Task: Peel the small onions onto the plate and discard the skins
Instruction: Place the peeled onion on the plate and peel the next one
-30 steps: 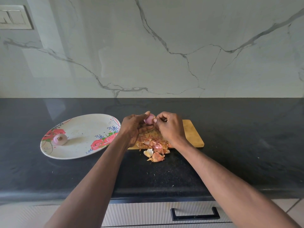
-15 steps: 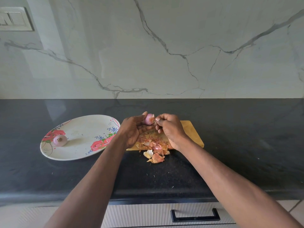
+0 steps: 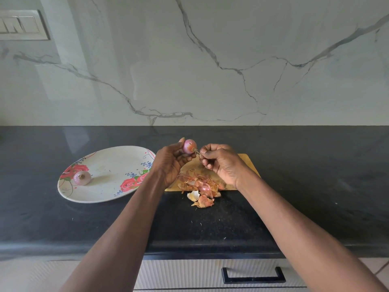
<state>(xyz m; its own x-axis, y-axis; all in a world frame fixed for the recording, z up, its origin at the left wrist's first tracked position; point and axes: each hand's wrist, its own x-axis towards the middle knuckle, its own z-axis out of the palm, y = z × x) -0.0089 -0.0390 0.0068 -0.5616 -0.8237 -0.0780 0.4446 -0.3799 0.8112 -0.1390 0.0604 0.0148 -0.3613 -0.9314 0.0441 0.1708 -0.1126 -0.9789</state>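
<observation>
The table point(image 3: 315, 186) gives me plenty of room: dark bare surface runs wide to the right and toward the front edge, while the plate point(image 3: 109, 186) sits left of centre with one peeled onion point(image 3: 82, 177) near its left rim. The cutting board point(image 3: 248, 163) lies mid-table under my hands, and the skins point(image 3: 200, 186) already spill off its near edge onto the table. My left hand point(image 3: 170, 163) grips the onion point(image 3: 189, 146) above the board; my right hand point(image 3: 221, 163) pinches the root strands point(image 3: 197, 152). I judge a hard tug could snap the strands or pop the onion loose, rolling it toward the back wall.
</observation>
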